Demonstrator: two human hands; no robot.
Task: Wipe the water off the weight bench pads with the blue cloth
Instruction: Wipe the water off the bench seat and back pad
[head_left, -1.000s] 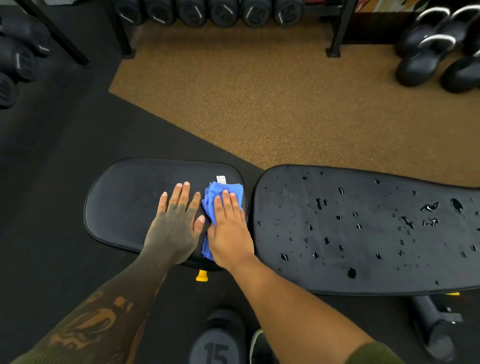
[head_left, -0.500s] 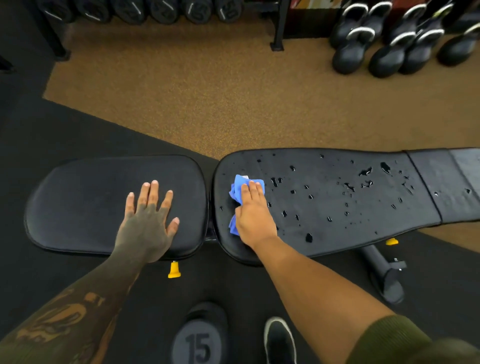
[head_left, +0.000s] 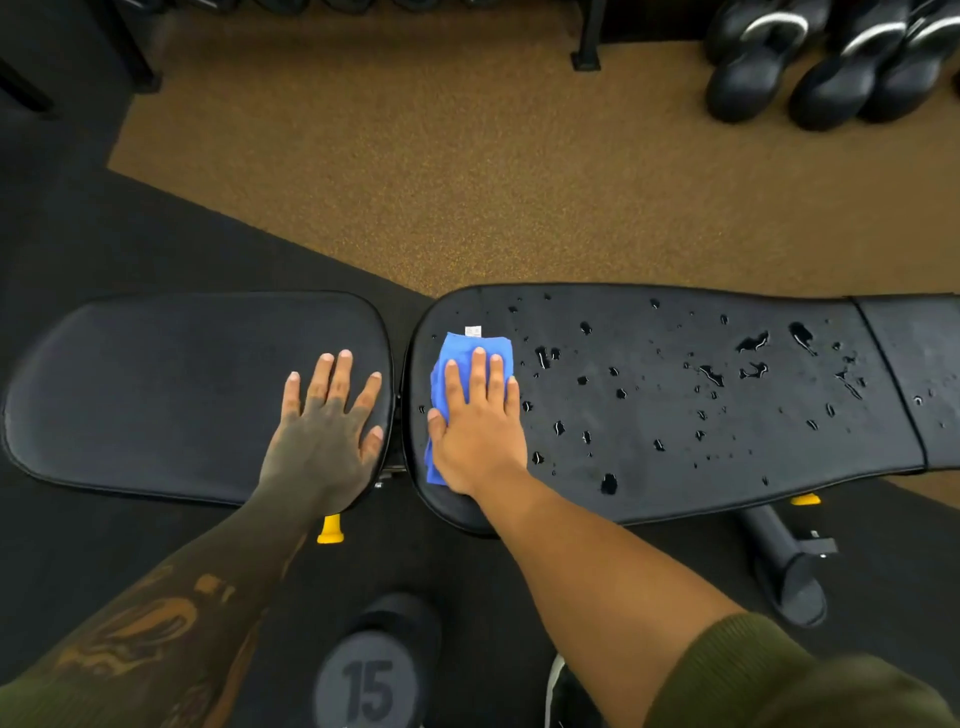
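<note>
The right hand (head_left: 480, 431) lies flat on the blue cloth (head_left: 453, 351), fingers straight and close together, palm pressing down; it pins the cloth and does not clutch it. The cloth is folded into a small wad on the near-left end of the long pad (head_left: 675, 483), with most of it under the palm and fingers. A strip shows past the fingertips, where a white tag (head_left: 472, 331) sticks out, and another strip shows along the thumb side.

The left hand (head_left: 327, 415) rests open on the short pad (head_left: 156, 389) just across the gap from the cloth, fingers spread, holding nothing. That pad shows no drops.

The cloth looks soft, light and limp, so it likely bunches or unfolds if it is pushed from one edge only. A flat palm over its middle seems the best hold, with the fingers spread a little to keep the folds together. It should grow heavier and drag more as it soaks up water.

The pad cover looks smooth and slick, and the drops (head_left: 753, 343) stand in beads on it. They lie scattered to the little-finger side of the hand, some just beside it and many well beyond it. Judging by this, the long pad is barely begun.
</note>
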